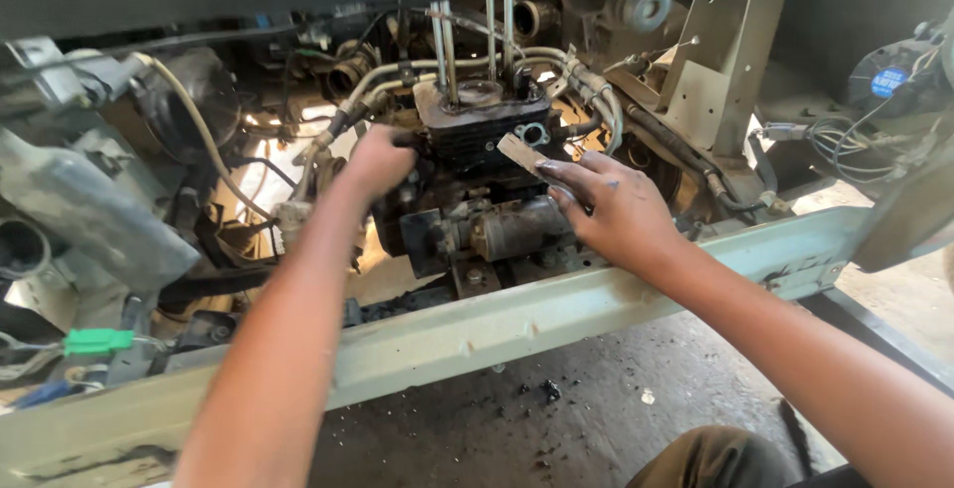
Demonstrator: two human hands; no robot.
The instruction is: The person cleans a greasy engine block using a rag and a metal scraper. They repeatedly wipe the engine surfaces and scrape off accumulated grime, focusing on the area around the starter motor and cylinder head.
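Both hands on the finned cylinder block, flat strip at its right side.

Nearest us, the pale frame rail (517, 324) crosses the view, oil-stained ground below it. Over the rail, our right hand (606, 205) lies with fingers extended and mostly straight, pinching a flat rusty strip (519, 153) against the block's right face. Our left hand (380, 158) is curled shut on the left edge of the black cylinder block (479, 130), which sits atop the engine, above the starter-like motor (517, 228). Behind, long studs (444, 41) rise through the block; pale hoses (417, 71) loop beyond. We judge the step as freeing or scraping the block on its studs. Next move likely needs a steady left grip, with the strip kept flat so it does not slip.
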